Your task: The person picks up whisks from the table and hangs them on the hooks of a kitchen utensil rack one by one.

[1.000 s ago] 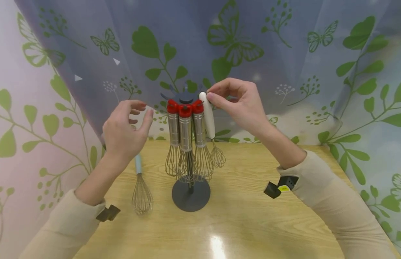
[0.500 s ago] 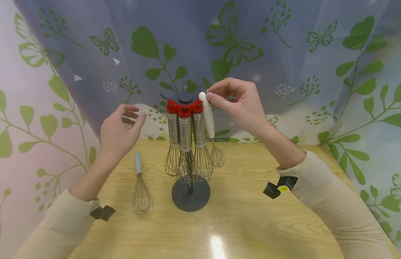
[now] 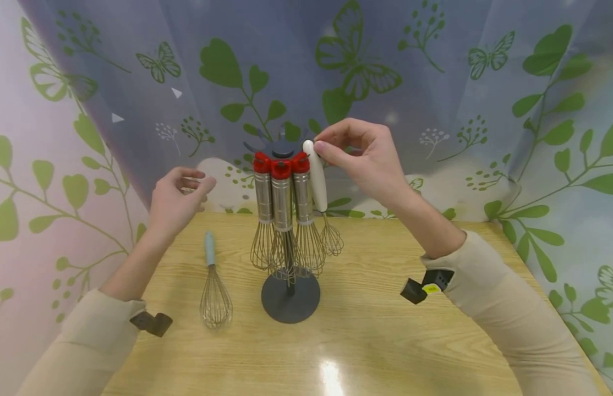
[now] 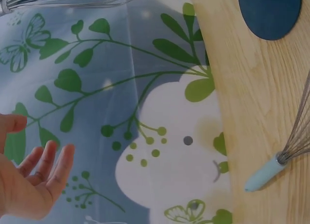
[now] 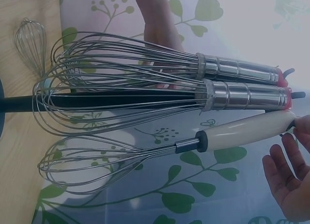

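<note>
My right hand [image 3: 373, 159] pinches the top end of a white-handled whisk [image 3: 317, 179] between thumb and index finger, at the hook ring of a dark whisk stand [image 3: 290, 300]. In the right wrist view, the white handle [image 5: 247, 130] hangs by its end at a hook, its wire loops pointing down. Three whisks with steel handles and red tops [image 3: 282, 192] hang beside it on the stand. To the left, my left hand [image 3: 174, 202] is held in the air, fingers loosely bent, with nothing in it.
A whisk with a light blue handle [image 3: 210, 250] lies on the wooden table [image 3: 376, 330], left of the stand. Behind and on both sides hangs a cloth [image 3: 415, 82] printed with leaves and butterflies. The stand's other hooks [image 3: 252, 147] point toward the back.
My left hand has drawn away from the stand, leftward and down. My right hand has stayed at the top of the white-handled whisk, which hangs as before.
</note>
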Action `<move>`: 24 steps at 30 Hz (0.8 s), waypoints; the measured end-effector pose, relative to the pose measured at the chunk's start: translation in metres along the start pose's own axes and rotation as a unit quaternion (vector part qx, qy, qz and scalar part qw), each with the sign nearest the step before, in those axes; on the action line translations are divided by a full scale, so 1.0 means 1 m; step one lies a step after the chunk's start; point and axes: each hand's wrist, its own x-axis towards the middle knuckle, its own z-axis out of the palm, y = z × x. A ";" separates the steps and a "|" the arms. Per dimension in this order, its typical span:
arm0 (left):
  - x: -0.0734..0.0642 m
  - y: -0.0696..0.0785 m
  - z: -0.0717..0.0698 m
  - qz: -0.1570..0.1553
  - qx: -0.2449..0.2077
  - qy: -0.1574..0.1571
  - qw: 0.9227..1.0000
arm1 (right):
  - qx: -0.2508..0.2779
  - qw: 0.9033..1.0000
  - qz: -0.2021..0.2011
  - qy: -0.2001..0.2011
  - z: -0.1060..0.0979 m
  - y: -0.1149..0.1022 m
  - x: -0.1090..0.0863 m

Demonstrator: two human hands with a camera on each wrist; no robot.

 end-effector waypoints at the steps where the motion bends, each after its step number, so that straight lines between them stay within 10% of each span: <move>1: 0.000 -0.002 0.000 -0.006 -0.002 -0.010 1.000 | 0.000 1.000 0.001 0.000 0.000 0.000 0.000; 11: 0.011 -0.024 -0.011 -0.058 -0.033 -0.107 0.992 | 0.007 1.000 0.001 -0.001 0.001 0.000 0.000; 24: 0.024 -0.069 -0.020 -0.119 -0.040 -0.140 0.982 | 0.004 1.000 -0.003 0.002 0.001 0.000 0.000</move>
